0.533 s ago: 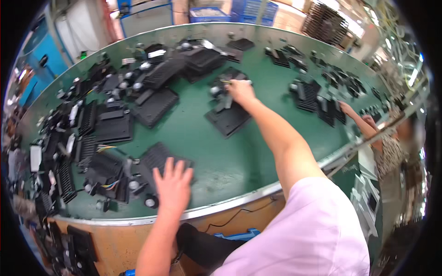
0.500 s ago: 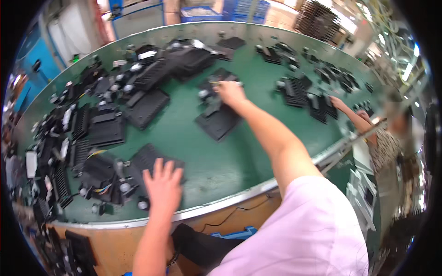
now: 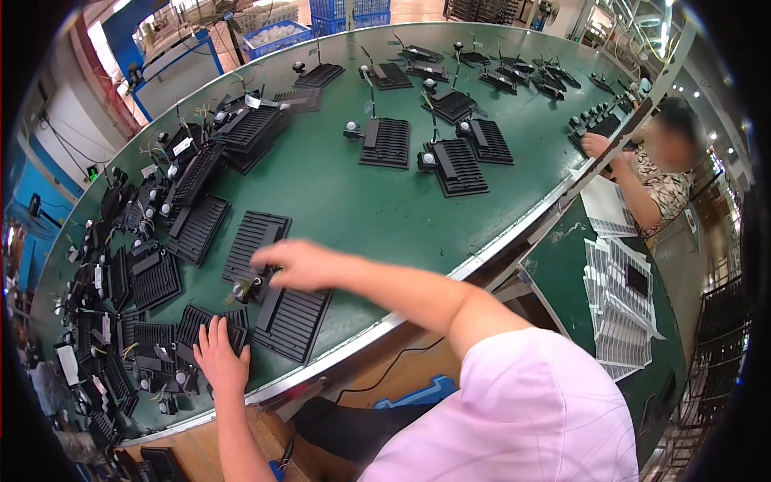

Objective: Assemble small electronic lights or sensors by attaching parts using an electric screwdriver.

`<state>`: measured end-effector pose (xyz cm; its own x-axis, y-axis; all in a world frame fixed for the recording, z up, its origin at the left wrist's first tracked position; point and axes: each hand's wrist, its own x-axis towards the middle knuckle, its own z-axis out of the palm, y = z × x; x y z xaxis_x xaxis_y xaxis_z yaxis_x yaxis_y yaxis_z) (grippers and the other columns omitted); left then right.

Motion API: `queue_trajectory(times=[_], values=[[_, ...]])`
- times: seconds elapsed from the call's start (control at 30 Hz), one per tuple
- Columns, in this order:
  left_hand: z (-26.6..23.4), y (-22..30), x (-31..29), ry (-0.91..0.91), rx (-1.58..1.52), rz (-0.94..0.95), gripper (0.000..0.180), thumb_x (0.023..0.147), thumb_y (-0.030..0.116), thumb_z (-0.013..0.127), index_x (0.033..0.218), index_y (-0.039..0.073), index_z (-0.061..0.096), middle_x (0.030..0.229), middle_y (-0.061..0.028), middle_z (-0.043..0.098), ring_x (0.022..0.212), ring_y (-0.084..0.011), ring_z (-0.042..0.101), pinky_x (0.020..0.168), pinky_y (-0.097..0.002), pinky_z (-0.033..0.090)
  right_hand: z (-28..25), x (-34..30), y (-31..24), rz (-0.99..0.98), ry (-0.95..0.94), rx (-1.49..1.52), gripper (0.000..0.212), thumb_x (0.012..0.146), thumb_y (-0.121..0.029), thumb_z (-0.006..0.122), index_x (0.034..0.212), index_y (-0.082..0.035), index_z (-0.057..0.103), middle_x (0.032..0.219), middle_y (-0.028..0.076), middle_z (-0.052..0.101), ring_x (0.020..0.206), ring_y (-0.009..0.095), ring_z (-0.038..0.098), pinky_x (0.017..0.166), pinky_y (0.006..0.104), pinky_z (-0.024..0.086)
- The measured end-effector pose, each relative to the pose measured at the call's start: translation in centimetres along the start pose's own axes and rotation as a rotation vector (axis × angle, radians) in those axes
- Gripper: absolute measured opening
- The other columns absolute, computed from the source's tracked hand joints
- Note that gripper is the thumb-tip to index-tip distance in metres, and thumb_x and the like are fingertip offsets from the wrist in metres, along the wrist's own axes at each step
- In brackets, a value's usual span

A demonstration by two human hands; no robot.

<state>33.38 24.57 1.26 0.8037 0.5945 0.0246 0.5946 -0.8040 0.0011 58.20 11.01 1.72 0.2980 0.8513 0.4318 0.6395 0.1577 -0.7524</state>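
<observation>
Locate black finned panel (image 3: 294,325) between right hand (image 3: 303,265) and near edge of desk (image 3: 385,221), with long axis slanting toward that edge; note right fingers (image 3: 266,255) half-curled, grip indeterminable, and left hand (image 3: 220,357) spread, resting on second panel (image 3: 191,324)

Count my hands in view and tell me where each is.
2: left hand at a ribbed black panel; right hand, blurred, farther right, over a similar panel. Neither is hidden.
</observation>
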Motion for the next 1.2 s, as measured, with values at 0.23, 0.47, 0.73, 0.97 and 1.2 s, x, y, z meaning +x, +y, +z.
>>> queue_trajectory(times=[0.23,0.47,0.73,0.97,1.2], values=[[-4.2,9.8,-4.9,0.201,-0.432,0.455,0.059,0.066,0.004,0.071,0.124,0.003,0.055,0.129,-0.0186,0.052,0.124,-0.0376,0.047,0.105,-0.048,0.035,-28.7,-6.9,14.7,0.671,1.067,-0.775,0.075,0.071,-0.035,0.073,0.125,0.008,0.044,0.123,0.03,0.054,0.115,0.043,0.054,0.097,0.0447,0.045],[5.0,18.9,-3.1,-0.022,-0.305,0.721,0.065,0.075,0.029,0.076,0.133,0.008,0.052,0.142,-0.0144,0.046,0.135,-0.0341,0.038,0.11,-0.049,0.032,-30.4,-9.4,26.1,0.946,0.68,-0.565,0.041,0.089,-0.039,0.057,0.11,-0.005,0.066,0.104,0.018,0.068,0.103,0.033,0.064,0.088,0.0435,0.047],[5.1,18.7,-2.5,-0.059,-0.304,0.709,0.067,0.073,0.029,0.075,0.132,0.008,0.053,0.14,-0.0129,0.047,0.135,-0.0332,0.038,0.109,-0.0502,0.033,-30.9,0.9,25.7,0.661,0.589,-0.396,0.032,0.092,-0.031,0.055,0.086,0.0,0.064,0.075,0.016,0.065,0.077,0.032,0.065,0.069,0.0436,0.047],[5.0,17.9,-2.7,-0.123,-0.239,0.642,0.063,0.076,0.026,0.071,0.134,0.009,0.052,0.141,-0.0119,0.047,0.134,-0.0312,0.041,0.109,-0.0483,0.033,-26.3,11.3,32.4,0.868,0.237,-0.507,0.035,0.081,-0.033,0.065,0.086,0.002,0.067,0.072,0.01,0.062,0.063,0.02,0.057,0.057,0.0392,0.046],[6.5,18.4,-3.1,0.074,-0.251,0.673,0.054,0.081,0.021,0.06,0.132,0.007,0.052,0.141,-0.011,0.048,0.135,-0.0292,0.04,0.109,-0.0472,0.033,-33.7,9.2,43.3,0.64,0.13,-0.861,0.045,0.094,-0.04,0.05,0.105,0.001,0.065,0.102,0.027,0.063,0.098,0.04,0.061,0.082,0.0472,0.047]])
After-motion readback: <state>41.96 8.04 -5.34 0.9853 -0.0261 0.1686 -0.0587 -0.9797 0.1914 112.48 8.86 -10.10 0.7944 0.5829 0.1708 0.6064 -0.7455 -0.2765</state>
